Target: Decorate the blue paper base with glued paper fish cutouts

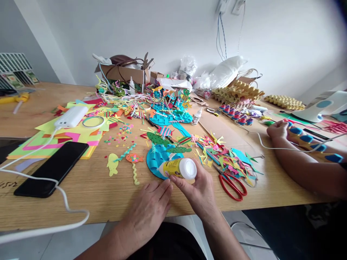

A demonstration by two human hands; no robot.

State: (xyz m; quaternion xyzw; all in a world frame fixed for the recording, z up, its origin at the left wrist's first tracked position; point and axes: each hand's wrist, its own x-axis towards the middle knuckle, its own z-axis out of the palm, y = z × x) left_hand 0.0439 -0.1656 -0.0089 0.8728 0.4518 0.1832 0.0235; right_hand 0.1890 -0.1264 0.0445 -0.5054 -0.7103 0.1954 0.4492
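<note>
My right hand (199, 187) is wrapped round a white glue bottle with a yellow label (177, 168), tilted with its nozzle toward a round blue base (151, 159). My left hand (154, 202) rests at the base's near edge, its fingers together and pointing at the bottle; whether they pinch anything is hidden. Green paper leaves and a striped paper fish (165, 131) stand at the back of the base. Left of it lie an orange paper fish (134, 158) on a wavy yellow strip and a yellow paper fish (112, 164) beside a curly teal strip.
Red-handled scissors (232, 186) and paper scraps (241, 162) lie to the right. A black phone (51, 169), a white cable and coloured paper (29, 144) are on the left. Another person's arms (298, 162) reach in from the right. Finished blue pieces (173, 117) stand behind.
</note>
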